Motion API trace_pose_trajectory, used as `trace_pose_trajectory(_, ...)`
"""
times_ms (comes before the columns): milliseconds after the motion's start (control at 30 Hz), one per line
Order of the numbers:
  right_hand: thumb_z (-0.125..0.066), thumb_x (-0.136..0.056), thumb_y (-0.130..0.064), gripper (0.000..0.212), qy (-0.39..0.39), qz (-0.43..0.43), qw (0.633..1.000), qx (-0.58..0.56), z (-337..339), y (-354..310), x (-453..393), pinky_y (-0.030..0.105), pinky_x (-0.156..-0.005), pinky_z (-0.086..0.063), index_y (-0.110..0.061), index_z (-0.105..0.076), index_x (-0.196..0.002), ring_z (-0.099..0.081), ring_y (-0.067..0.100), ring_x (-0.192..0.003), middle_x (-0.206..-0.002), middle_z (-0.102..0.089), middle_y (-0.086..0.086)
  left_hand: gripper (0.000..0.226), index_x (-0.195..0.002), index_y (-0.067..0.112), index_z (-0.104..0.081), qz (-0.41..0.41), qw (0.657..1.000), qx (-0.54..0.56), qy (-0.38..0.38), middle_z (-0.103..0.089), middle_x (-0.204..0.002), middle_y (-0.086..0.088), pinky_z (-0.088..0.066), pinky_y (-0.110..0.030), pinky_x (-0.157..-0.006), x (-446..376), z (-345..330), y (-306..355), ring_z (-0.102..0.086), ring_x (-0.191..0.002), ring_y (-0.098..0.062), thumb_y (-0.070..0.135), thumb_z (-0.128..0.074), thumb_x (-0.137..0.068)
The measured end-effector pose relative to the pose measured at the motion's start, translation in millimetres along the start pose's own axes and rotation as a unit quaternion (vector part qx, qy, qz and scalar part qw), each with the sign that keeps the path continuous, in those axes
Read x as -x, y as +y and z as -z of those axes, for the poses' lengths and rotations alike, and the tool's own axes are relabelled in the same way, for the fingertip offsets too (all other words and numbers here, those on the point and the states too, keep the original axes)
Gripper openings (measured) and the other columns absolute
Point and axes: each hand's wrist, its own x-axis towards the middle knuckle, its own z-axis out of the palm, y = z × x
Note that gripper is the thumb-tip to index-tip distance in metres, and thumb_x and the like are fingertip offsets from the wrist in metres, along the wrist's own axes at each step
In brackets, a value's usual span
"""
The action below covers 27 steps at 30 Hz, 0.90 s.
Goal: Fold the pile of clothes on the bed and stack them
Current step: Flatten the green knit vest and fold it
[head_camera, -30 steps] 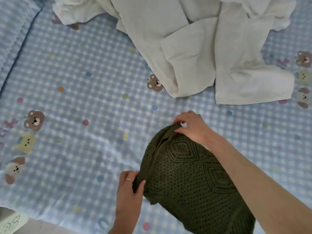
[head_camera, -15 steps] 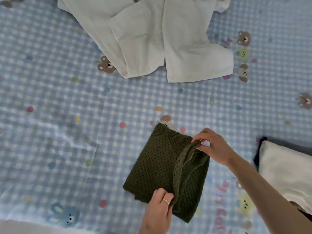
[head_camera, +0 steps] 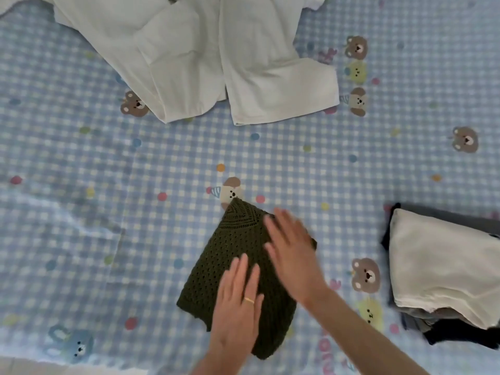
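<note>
Green knit top (head_camera: 232, 255) folded | left hand (head_camera: 238, 307), right hand (head_camera: 292, 255) flat on it, fingers straight

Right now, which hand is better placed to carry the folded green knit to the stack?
Right hand, probably. It lies flat on the green knit on the side nearer the stack; the left hand rests farther away.

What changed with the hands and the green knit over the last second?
Both hands let go of the green knit top: the left hand and right hand earlier pinched its edge and strap, and now lie flat on it with straight fingers. The top went from bunched to a folded rectangle. The white clothes lie unfolded as before.
</note>
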Motion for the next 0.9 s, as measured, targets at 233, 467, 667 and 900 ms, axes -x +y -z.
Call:
trace_pose_trajectory(233,-0.019,-0.100,-0.046,0.058,-0.106,-0.018,0.990,0.086,-36.5,44.7,-18.8,0.048,-0.119,-0.009,-0.019,-0.018,-0.151,-0.009,0.024,-0.147,-0.159,-0.012,0.004,0.066,-0.144,0.010,-0.034,0.110,0.980,-0.156,-0.046,-0.029,-0.151,-0.016,-0.010,-0.040,-0.115,-2.4,14.1,-74.9,-0.024,-0.140,-0.027,0.051,-0.010,-0.098)
trace_pose_trajectory(467,-0.032,-0.100,-0.046,0.051,-0.123,-0.007,0.992,-0.007,-15.1,41.4,-28.5,0.034,-0.092,-0.046,-0.020,-0.035,-0.144,-0.051,0.020,-0.114,-0.130,-0.050,-0.001,0.053,-0.132,0.009,-0.051,0.337,0.936,0.100,-0.016,-0.054,-0.109,-0.006,-0.042,-0.035,-0.091,16.5,36.6,-85.1,-0.052,-0.103,-0.023,0.020,-0.069,-0.084)
trace_pose_trajectory(667,-0.046,-0.096,-0.033,0.022,0.074,-0.214,0.964,-0.141,6.2,67.7,6.9,0.029,-0.064,-0.042,-0.017,-0.052,-0.109,-0.056,0.017,-0.076,-0.100,-0.047,-0.005,0.024,-0.107,0.028,-0.059,0.259,0.936,0.220,0.097,-0.053,-0.097,0.014,-0.046,-0.022,-0.079,-72.2,76.1,-48.9,-0.056,-0.089,0.000,0.020,-0.067,-0.086)
trace_pose_trajectory(900,-0.036,-0.095,-0.046,0.060,0.046,-0.376,0.919,-0.108,4.1,80.5,24.9,0.034,-0.065,-0.042,-0.023,-0.020,-0.149,-0.058,0.035,-0.096,-0.127,-0.048,0.013,0.054,-0.123,0.006,-0.049,0.345,0.908,0.236,0.024,-0.059,-0.116,-0.013,-0.046,-0.042,-0.096,-100.9,31.8,-19.7,-0.057,-0.109,-0.028,0.025,-0.074,-0.079)
